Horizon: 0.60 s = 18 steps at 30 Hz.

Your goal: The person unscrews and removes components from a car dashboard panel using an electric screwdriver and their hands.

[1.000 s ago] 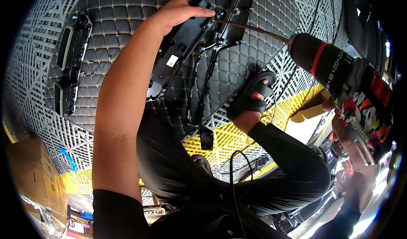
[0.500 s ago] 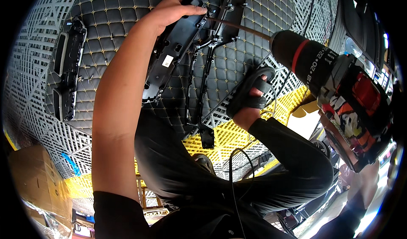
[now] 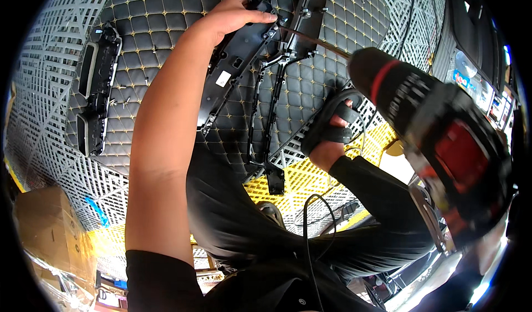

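My left hand (image 3: pixel 235 18) is closed on the upper end of a long black plastic trim panel (image 3: pixel 237 54), its thumb lying along the panel's right edge. A small white label shows on the panel. On the right, a black and red cordless drill (image 3: pixel 438 129) is held in my right hand, which is mostly hidden behind the blurred drill body. From the chuck a long thin bit (image 3: pixel 316 42) reaches left to the panel's edge near my left thumb; whether its tip touches a screw I cannot make out. Beside the panel lies a narrow black plastic frame (image 3: pixel 275 88).
A quilted black mat (image 3: pixel 149 29) lies under the parts, with a few small screws (image 3: pixel 115 102) on it. Another black trim piece with vents (image 3: pixel 102 90) rests at left. My sandalled foot (image 3: pixel 335 124) is near the drill. A cardboard box (image 3: pixel 52 223) stands lower left; a black cable (image 3: pixel 306 234) loops ahead of me.
The drill's body has swung slightly down and left and is now blurred, its bit still pointing at the panel's edge. My left hand keeps its hold; the whole view has shifted a little.
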Tool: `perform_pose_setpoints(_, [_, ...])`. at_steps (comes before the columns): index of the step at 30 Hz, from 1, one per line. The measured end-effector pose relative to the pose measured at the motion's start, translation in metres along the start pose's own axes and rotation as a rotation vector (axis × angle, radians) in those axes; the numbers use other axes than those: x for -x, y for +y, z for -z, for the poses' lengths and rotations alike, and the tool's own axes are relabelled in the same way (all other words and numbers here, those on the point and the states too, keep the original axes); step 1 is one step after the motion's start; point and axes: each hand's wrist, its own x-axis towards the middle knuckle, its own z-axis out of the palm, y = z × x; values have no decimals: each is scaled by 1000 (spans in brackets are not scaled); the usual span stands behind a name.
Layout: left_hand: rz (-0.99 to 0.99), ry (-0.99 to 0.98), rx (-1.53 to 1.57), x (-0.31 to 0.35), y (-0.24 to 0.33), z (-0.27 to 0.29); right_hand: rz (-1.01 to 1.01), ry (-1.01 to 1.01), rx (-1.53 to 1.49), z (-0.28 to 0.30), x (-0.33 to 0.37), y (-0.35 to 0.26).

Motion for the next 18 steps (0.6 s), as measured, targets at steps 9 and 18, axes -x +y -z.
perform_pose_setpoints(9, [137,-46,244,8,8,13,-35,49,35,31,11,5])
perform_pose_setpoints(18, [214,-264,521,0,1,31,97,61,-175,-8,-9,70])
